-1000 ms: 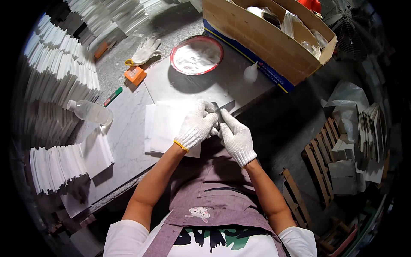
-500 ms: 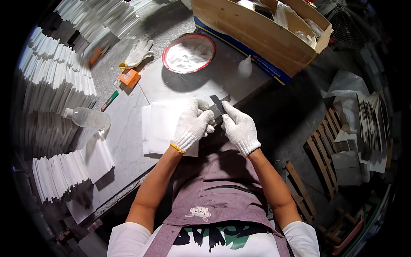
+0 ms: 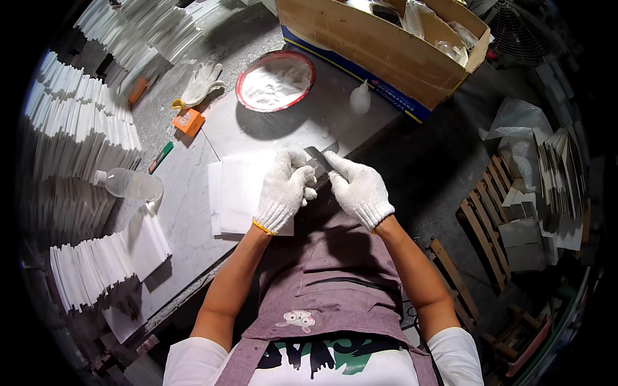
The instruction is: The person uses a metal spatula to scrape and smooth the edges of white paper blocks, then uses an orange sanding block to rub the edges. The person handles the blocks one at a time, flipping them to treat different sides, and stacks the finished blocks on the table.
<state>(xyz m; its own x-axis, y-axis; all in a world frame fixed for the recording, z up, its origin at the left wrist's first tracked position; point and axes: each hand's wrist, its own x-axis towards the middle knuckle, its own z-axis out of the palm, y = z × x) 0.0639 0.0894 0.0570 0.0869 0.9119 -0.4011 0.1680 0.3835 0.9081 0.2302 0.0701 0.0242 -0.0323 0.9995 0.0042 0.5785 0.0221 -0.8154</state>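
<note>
Both my hands wear white knit gloves and meet over the near edge of a grey stone table (image 3: pixel 187 212). My right hand (image 3: pixel 360 190) pinches a small dark flat strip (image 3: pixel 317 156), which sticks up from its fingertips. My left hand (image 3: pixel 283 193) is curled beside it, fingertips touching the right hand's fingers near the strip; I cannot see what it grips. Beneath my left hand lies a stack of white square sheets (image 3: pixel 241 186).
A red-rimmed bowl of white powder (image 3: pixel 275 80), a small white squeeze bottle (image 3: pixel 360 98), a spare glove (image 3: pixel 199 83), an orange box (image 3: pixel 190 121), a green pen (image 3: pixel 161 157) and a plastic bottle (image 3: pixel 129 184) sit on the table. White tile stacks (image 3: pixel 84 128) line its left; a cardboard box (image 3: pixel 380 45) stands behind.
Both hands have stayed together at the table edge, still working the dark strip. The view has shifted slightly, so the table items sit a little lower in the picture.
</note>
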